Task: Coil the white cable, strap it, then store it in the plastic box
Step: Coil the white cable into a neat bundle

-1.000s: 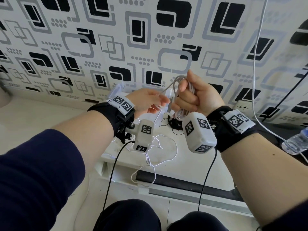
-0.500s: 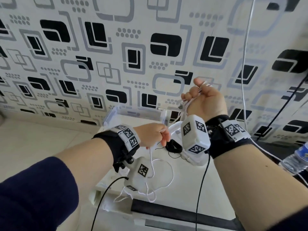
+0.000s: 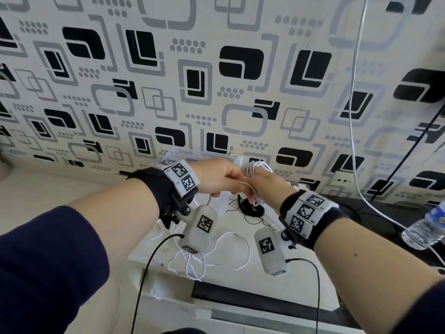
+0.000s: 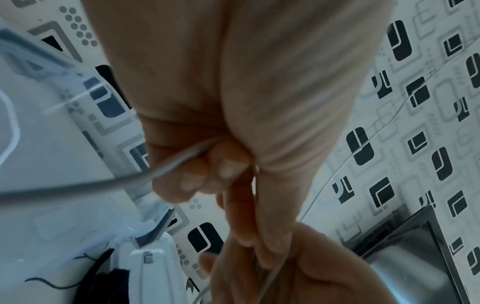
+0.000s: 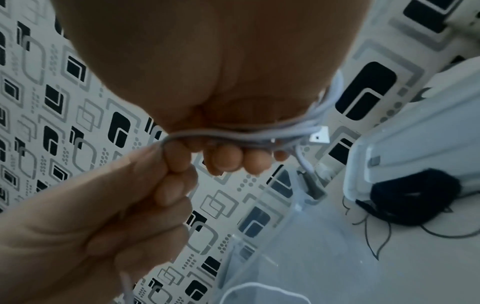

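The white cable (image 3: 255,168) is wound in several loops round the fingers of my right hand (image 3: 255,189), which grips the bundle (image 5: 259,135). A plug end (image 5: 314,186) hangs from it. My left hand (image 3: 237,186) touches the right one and pinches a strand (image 4: 130,181) that leads into the bundle. The rest of the cable (image 3: 228,249) lies in loose loops on the white table. A black strap (image 3: 250,208) lies on the table under my hands. The clear plastic box (image 5: 285,246) stands behind them, mostly hidden in the head view.
A patterned wall rises right behind the table (image 3: 240,280). A water bottle (image 3: 426,227) lies at the right. A thin white wire (image 3: 354,116) hangs down the wall on the right, near a wall socket (image 3: 342,181). Black camera leads trail from both wrists.
My right hand has come down with the coil from its raised position. My left hand has risen to meet it, and the two now touch.
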